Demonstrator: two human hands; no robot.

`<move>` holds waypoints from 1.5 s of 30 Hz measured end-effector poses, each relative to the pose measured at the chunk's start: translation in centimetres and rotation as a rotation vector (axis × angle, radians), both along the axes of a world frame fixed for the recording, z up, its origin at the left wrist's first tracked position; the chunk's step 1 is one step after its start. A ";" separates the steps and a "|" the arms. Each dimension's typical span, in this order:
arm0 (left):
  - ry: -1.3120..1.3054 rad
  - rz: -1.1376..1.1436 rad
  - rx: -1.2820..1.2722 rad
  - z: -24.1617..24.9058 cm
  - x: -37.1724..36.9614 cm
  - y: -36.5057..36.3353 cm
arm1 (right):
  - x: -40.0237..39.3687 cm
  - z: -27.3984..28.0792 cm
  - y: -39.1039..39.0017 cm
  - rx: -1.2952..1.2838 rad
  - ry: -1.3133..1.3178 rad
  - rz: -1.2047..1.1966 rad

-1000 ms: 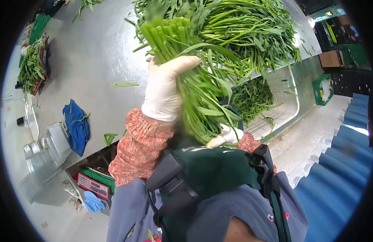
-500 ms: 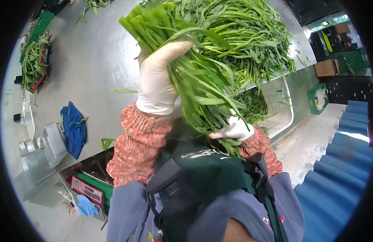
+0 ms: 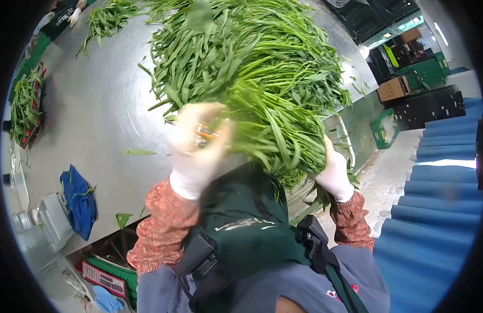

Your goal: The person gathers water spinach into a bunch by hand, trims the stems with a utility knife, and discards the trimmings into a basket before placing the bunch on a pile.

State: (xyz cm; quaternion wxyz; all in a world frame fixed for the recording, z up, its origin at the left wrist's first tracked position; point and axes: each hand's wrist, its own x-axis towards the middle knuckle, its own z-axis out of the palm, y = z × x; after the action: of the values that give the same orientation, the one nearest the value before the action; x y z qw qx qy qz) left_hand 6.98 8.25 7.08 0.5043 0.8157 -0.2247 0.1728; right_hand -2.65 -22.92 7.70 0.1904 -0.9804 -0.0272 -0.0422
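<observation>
A bunch of long-stemmed leafy greens point(image 3: 283, 130), resembling water spinach, lies slanted before me at the table's front edge. My right hand point(image 3: 335, 172), in a white glove, grips its leafy end at the right, thumb on top. My left hand point(image 3: 199, 141), also gloved, is beside the bunch's left end and smeared by motion. Its fingers look curled around a small orange and dark thing point(image 3: 206, 133), too blurred to name. Behind the bunch, a large heap of the same greens point(image 3: 199, 62) covers much of the metal table point(image 3: 111, 104).
A blue cloth point(image 3: 78, 201) and clear plastic trays point(image 3: 53, 219) are at the left. Greens lie on a scale point(image 3: 27, 112) at the far left. A white basket point(image 3: 301, 193) stands below the table edge. Another person's gloved hand point(image 3: 74, 17) shows at top left.
My left hand has let go of the bunch's stem end and moved down. The bunch has swung lower and flatter, and my right hand has shifted right and up with its leafy end.
</observation>
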 end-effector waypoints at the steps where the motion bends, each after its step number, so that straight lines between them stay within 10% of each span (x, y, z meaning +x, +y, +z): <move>1: -0.079 -0.114 0.065 1.8 -0.1 -1.0 | -0.2 0.8 -0.3 0.002 -0.018 -0.002; 9: -0.389 -0.304 0.316 2.5 0.5 -8.0 | -3.5 9.6 -2.7 -0.467 -0.269 -0.018; 14: -0.009 -0.179 0.251 0.3 3.9 -4.7 | -7.5 11.9 -8.2 -0.559 -0.289 -0.255; 18: 0.046 -0.546 0.481 3.6 2.8 -7.1 | -7.7 13.1 -8.0 -0.748 -0.292 -0.286; 26: -0.659 -0.506 0.257 5.1 2.4 -15.5 | -5.6 12.9 -4.9 -0.758 -0.340 0.125; 36: 0.121 -0.426 0.348 -1.1 8.5 -8.2 | -8.1 14.8 -6.8 -0.782 -0.372 0.125; 38: -0.108 -0.455 0.318 -0.7 8.4 -8.9 | -7.8 14.7 -7.0 -0.726 -0.399 0.122; 45: 0.265 -1.389 -0.264 -1.8 7.9 -13.2 | -5.9 13.1 -7.1 -0.421 -0.464 0.211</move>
State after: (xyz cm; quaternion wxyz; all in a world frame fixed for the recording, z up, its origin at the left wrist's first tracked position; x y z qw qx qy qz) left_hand 14.91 -4.96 5.29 0.6151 0.4309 -0.6058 -0.2625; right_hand -8.54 -30.02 20.83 -0.0243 -0.9543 -0.1794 -0.2377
